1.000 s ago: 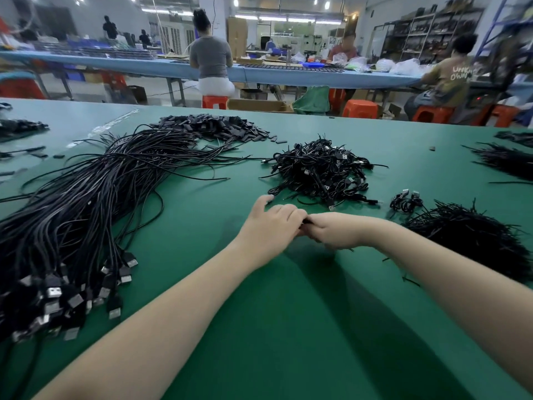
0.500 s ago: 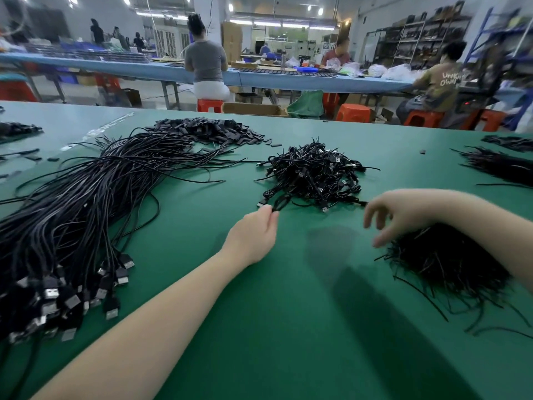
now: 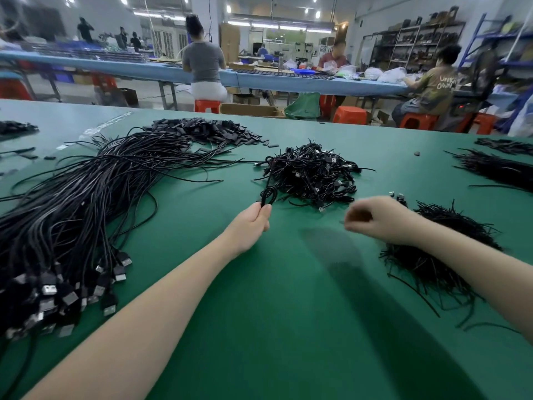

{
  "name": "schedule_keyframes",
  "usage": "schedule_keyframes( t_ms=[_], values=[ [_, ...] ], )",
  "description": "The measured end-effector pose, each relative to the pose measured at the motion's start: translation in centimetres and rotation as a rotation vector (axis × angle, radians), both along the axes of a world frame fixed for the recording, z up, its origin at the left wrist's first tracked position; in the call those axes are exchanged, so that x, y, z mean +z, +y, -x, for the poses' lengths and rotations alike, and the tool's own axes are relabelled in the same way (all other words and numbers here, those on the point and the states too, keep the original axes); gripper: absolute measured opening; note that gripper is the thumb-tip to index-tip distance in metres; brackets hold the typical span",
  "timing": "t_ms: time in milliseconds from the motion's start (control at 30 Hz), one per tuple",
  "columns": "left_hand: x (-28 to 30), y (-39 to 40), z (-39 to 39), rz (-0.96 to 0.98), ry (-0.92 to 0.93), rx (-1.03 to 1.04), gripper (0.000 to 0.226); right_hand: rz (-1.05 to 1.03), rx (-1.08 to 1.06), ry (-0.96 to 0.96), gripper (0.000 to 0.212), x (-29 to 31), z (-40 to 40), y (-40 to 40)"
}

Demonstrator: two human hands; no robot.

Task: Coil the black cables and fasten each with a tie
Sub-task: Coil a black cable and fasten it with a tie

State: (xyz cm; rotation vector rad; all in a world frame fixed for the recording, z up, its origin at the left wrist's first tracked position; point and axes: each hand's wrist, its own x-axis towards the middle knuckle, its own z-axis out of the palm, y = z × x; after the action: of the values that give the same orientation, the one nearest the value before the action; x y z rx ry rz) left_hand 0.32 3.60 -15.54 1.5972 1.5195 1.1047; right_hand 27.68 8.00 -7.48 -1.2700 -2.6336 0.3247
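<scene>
Head view, operator A: Left hand (image 3: 251, 223) status?
Operator B: It pinches a coiled cable (image 3: 268, 194) beside the tied pile (image 3: 314, 171), mid-table (image 3: 288, 313). Right hand (image 3: 377, 219): blurred, grip indeterminate, over the ties (image 3: 438, 255).

Left hand (image 3: 253, 223): a second ago joined with the right at mid-counter, half a second ago lying flat near the pile of coiled cables (image 3: 313, 174); now pinching a small coiled cable (image 3: 268, 196) raised at that pile's near edge; right hand (image 3: 375, 219): moved out to the heap of ties (image 3: 441, 249), fingers spread; now curled and blurred above its left edge.
</scene>
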Motion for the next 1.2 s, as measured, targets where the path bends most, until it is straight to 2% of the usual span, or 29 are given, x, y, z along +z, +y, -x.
schedule_keyframes(
  t_ms=[67,100,133,233,367,600,667,767,867,933,1033,1100,1200],
  values=[
    [0.1,0.0,-0.1,-0.003,0.057,0.006,0.034,-0.068,-0.047,0.460,0.011,-0.4,2.2,-1.3],
    [0.2,0.0,-0.1,-0.012,0.120,0.017,0.034,-0.075,-0.049,0.617,0.014,-0.6,3.6,-1.9],
    [0.2,-0.1,-0.2,-0.025,0.197,0.026,0.034,-0.096,-0.029,0.691,0.016,-0.9,5.0,-2.4],
    [0.0,-0.2,-0.5,-0.063,0.400,0.040,0.032,-0.222,0.078,0.618,0.009,-2.0,8.6,-3.3],
    [-0.8,0.4,-0.6,-0.072,0.766,0.032,0.020,-0.212,0.082,0.604,0.005,-3.2,10.9,-3.6],
    [-0.2,0.1,-1.7,-0.111,1.170,0.006,0.042,-0.220,-0.017,0.573,0.004,-3.6,11.3,-4.5],
    [0.2,0.0,-1.9,-0.115,1.183,0.022,0.043,-0.306,0.007,0.483,0.006,-3.1,11.2,-4.8],
    [0.5,-0.2,-2.3,-0.111,1.194,0.034,0.036,-0.520,0.124,0.231,0.010,-1.8,11.1,-4.7],
    [0.5,-0.5,-2.6,-0.150,1.228,0.118,0.029,-0.534,0.148,-0.062,0.010,0.2,11.2,-4.2],
    [0.4,-0.9,-2.7,-0.266,1.246,0.119,0.025,-0.345,0.151,-0.141,0.008,2.1,10.9,-2.7],
    [0.7,-1.5,-2.9,-0.439,0.991,-0.070,0.020,0.312,0.123,-0.088,0.015,4.8,9.2,0.7],
    [1.0,-1.8,-3.0,-0.454,0.799,-0.172,0.019,0.709,0.084,0.086,0.017,4.3,7.8,2.1],
    [1.0,-1.8,-3.0,-0.366,0.461,-0.147,0.020,1.121,0.012,0.587,0.012,0.2,7.5,2.3]
  ],
)
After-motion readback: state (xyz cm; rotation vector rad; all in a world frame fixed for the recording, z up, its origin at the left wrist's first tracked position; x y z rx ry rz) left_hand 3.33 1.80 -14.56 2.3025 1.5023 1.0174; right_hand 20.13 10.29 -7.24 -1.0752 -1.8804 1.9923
